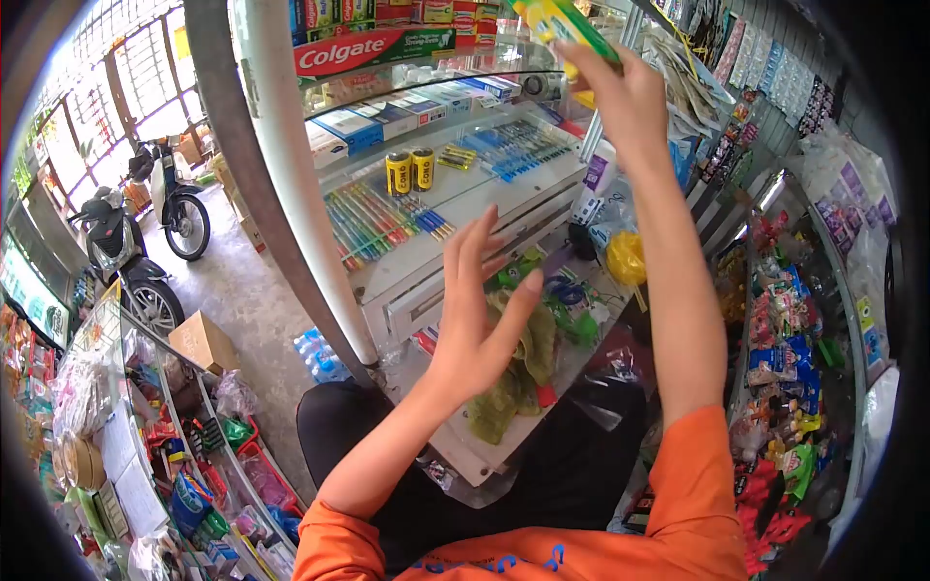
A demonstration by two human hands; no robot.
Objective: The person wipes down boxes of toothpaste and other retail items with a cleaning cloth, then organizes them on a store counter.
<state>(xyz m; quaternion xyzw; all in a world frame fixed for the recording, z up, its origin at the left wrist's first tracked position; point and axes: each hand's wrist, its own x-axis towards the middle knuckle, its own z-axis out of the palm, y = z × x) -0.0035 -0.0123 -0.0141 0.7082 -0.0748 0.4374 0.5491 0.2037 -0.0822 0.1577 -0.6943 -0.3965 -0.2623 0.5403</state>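
Observation:
My right hand point(625, 102) is raised at the top of the view, its fingers closed on a green and yellow packet point(567, 27) that is partly cut off by the frame's edge. In mid-air before the display case, my left hand point(473, 334) is open with its fingers spread and nothing in it. Below and behind that hand lies a crumpled green cloth point(538, 344) on the low white surface. Two yellow and black batteries point(398, 174) stand upright on the case shelf, between rows of colored pens point(373, 221) and blue pens point(523, 150).
A red Colgate sign point(354, 53) fronts stacked toothpaste boxes at the top. A white post point(305, 184) rises left of the case. Snack packets point(780, 358) fill the right side. Motorbikes point(131, 261) and a cardboard box point(203, 342) stand on the floor at left.

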